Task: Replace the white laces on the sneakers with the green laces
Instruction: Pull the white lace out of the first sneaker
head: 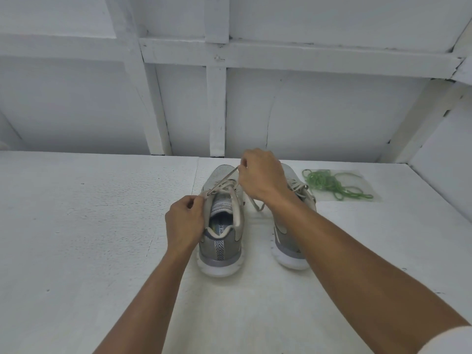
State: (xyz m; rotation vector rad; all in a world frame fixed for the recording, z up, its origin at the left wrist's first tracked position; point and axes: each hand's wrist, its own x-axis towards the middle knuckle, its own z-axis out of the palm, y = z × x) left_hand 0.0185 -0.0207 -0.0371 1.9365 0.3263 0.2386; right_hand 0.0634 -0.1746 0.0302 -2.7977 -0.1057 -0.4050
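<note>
White laces [222,181], flat woven, pinched by left hand [185,221], right hand [263,177]

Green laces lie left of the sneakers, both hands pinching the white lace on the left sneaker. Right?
Wrong side. Head view: the green laces lie right of the right sneaker. Left hand and right hand do pinch the white lace on the left sneaker.

Pair of grey shoes on white worktop [89,226], heels toward camera. Left hand [185,221] pinches white lace [224,178] at top eyelets of left sneaker [221,226]. Right hand [263,177] pinches same lace over the toe, strand taut between. Green laces [329,183] lie tangled near right sneaker [291,241], not touching.
</note>
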